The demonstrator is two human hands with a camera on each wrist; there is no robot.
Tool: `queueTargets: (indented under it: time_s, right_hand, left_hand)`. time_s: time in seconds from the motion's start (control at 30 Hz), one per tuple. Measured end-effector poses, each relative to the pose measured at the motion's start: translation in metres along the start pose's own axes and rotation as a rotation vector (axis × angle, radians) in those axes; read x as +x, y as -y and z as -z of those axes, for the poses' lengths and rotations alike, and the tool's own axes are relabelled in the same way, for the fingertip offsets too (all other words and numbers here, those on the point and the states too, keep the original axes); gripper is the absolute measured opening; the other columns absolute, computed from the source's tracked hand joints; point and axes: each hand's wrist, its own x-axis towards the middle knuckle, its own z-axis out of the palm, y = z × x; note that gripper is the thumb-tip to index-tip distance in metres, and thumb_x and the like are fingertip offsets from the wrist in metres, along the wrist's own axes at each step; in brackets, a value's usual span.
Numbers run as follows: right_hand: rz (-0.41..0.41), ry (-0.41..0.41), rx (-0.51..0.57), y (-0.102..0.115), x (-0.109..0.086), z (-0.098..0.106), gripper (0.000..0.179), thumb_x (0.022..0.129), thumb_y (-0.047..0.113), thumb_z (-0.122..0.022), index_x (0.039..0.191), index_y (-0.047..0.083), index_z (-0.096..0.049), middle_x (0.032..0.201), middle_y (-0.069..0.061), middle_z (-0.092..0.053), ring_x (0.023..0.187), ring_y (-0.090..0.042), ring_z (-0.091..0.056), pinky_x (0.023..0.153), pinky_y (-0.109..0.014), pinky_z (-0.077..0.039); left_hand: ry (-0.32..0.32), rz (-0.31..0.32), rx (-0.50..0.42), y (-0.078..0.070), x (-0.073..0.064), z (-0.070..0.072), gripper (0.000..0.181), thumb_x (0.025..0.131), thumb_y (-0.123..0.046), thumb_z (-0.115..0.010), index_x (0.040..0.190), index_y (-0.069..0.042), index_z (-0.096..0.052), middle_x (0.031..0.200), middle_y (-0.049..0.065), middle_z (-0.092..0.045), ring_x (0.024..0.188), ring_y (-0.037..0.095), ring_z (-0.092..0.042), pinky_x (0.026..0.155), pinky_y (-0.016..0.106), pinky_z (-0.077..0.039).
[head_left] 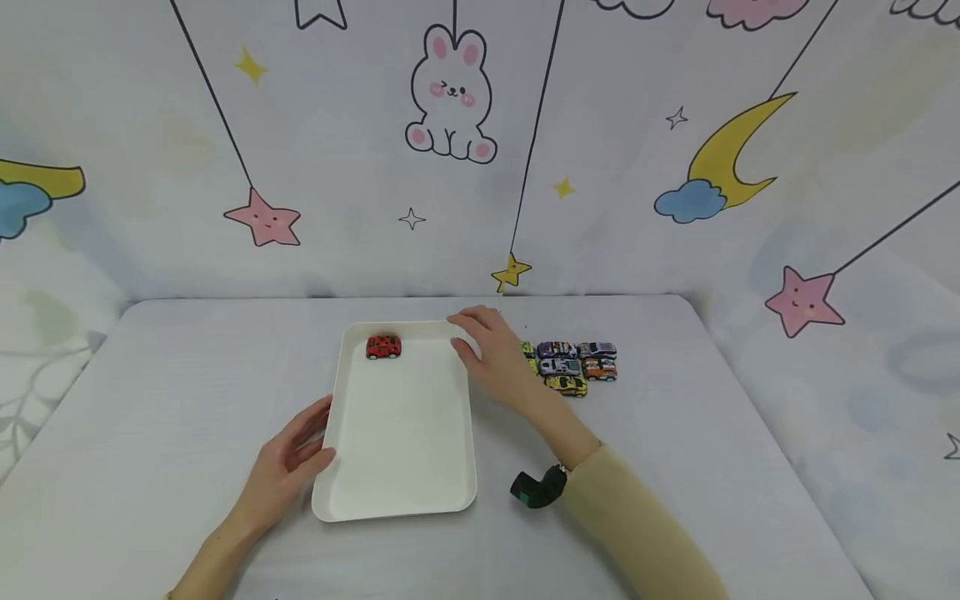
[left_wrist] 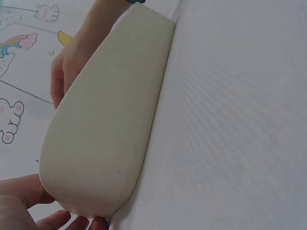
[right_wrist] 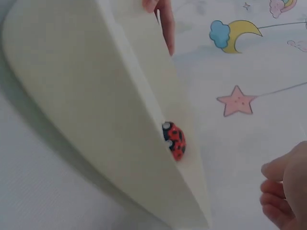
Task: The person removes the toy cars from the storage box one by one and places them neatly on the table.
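A white tray point(head_left: 397, 433) lies on the table, with a red toy car point(head_left: 383, 347) with black spots near its far left corner. My left hand point(head_left: 281, 467) is at the tray's left edge, its thumb over the rim and its fingers against the outer side. In the left wrist view, those fingertips point(left_wrist: 98, 223) touch the tray wall. Above the tray's far right corner is my right hand point(head_left: 498, 358), fingers loosely bent and thumb apart. I see nothing between them. The right wrist view shows the same hand point(right_wrist: 283, 191) clear of the red car.
Several small toy cars point(head_left: 561, 367) stand close together to the right of the tray, partly behind my right hand. A black wrist device point(head_left: 538, 487) sits at my right wrist. White cloth point(head_left: 637, 450) covers the table, and a patterned backdrop point(head_left: 360, 167) rises behind it.
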Motion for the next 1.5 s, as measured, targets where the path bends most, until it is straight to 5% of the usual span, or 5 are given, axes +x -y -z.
queueTargets:
  time_s: [0.5,0.73,1.13,1.5]
  right_hand:
    - [-0.27,0.364,0.019,0.022,0.05,-0.058,0.032,0.099,0.018,-0.063,0.128,0.005,-0.066,0.123,-0.01,-0.065,0.117,-0.027,-0.058,0.096,-0.038,-0.053]
    - [-0.235,0.465,-0.097,0.023,0.057,-0.075,0.032,0.097,0.018,-0.065,0.128,0.007,-0.066,0.122,-0.01,-0.064,0.113,-0.026,-0.058,0.099,-0.033,-0.05]
    - [-0.16,0.508,-0.221,0.031,0.058,-0.081,0.034,0.098,0.019,-0.064,0.131,0.009,-0.065,0.123,-0.01,-0.057,0.112,-0.024,-0.054,0.099,-0.03,-0.049]
    - [-0.153,0.555,-0.234,0.03,0.057,-0.082,0.034,0.097,0.014,-0.065,0.13,0.008,-0.065,0.131,-0.01,-0.06,0.12,-0.026,-0.057,0.107,-0.033,-0.046]
  left_hand:
    - [0.01,0.01,-0.013,0.002,0.0,0.0,0.062,0.092,0.007,-0.063,0.149,0.002,-0.04,0.145,0.029,-0.047,0.13,0.003,-0.053,0.099,0.013,-0.049]
    - [0.013,0.033,-0.008,0.003,0.001,-0.002,0.062,0.092,0.006,-0.063,0.149,0.002,-0.04,0.145,0.032,-0.046,0.129,0.001,-0.052,0.098,0.012,-0.048]
    - [0.011,0.03,-0.005,0.0,0.0,0.0,0.061,0.092,0.006,-0.063,0.149,0.001,-0.04,0.144,0.033,-0.045,0.129,0.0,-0.052,0.098,0.012,-0.049]
    - [-0.004,0.029,0.0,0.0,-0.001,0.001,0.061,0.092,0.007,-0.063,0.149,0.001,-0.041,0.145,0.03,-0.047,0.129,0.001,-0.053,0.098,0.012,-0.049]
